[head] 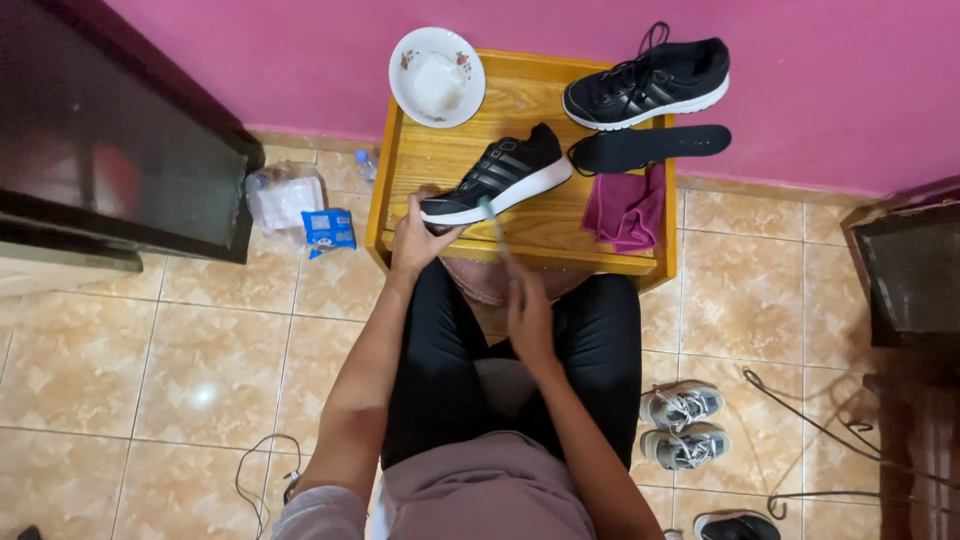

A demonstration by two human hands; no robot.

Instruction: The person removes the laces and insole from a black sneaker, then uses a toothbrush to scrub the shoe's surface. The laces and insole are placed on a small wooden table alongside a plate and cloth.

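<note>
Low wooden table (600, 258) set against pink wall (800, 90), on beige floor tiles (150, 360). Black trainer with white sole and grey stripes (505, 172) lies at table front, toe held by left hand (418, 238), fingers closed round it. Second black trainer (650, 82) placed at back right corner; black insole (650, 147) beside it. Magenta cloth (628, 208) draped near right edge. White bowl (437, 76) at back left. Thin pale brush (497, 232) gripped in closed right hand (528, 315), head touching trainer sole.
</note>
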